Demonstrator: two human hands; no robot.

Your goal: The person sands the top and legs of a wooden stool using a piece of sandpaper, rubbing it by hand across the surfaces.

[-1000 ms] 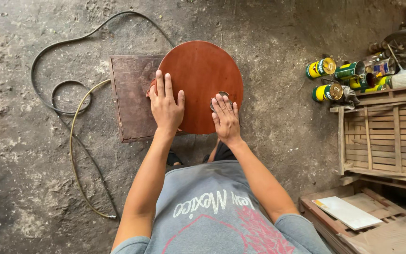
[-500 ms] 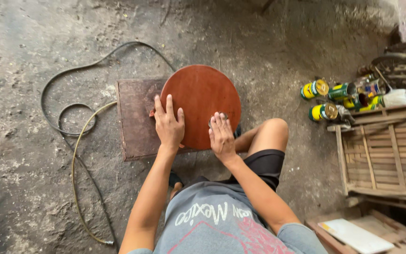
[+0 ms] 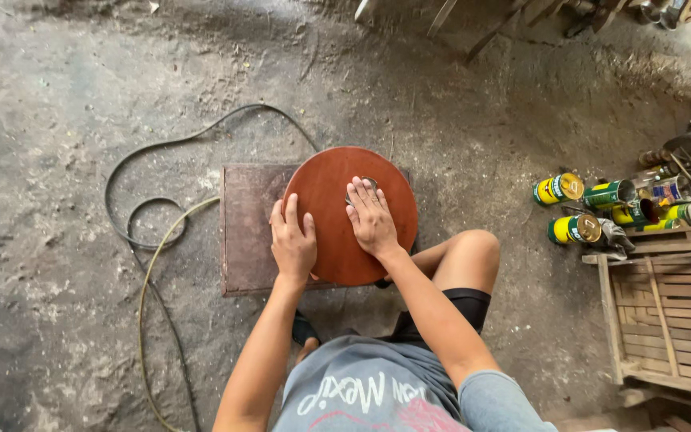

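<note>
On floor, between knees: round reddish-brown disc lying flat on dark square board, overhanging board's right part.

Left hand resting palm-down on disc's left-lower edge, fingers straight and close together, pointing away from body; gripping nothing, heel of palm lying over the rim where disc meets board.

Right hand pressing flat nearer disc's centre, fingers spread slightly, tips covering a small grey pad (abrasive, judging by look; too small to tell). Not closing around it, only holding it down under fingertips.

Key relation: disc sitting directly ahead of both hands, no long axis (circular). Right hand lying further onto the disc and nearer the centre; left hand sitting at the rim, acting as a steady. Untouched surface lying mostly beyond and left of right fingertips, toward far rim.

Squatting posture, right knee raised just beside disc's right edge.

Around: hose looping on concrete to left of board, well apart from hands; cans lying on their sides to right, near wooden crate.
</note>
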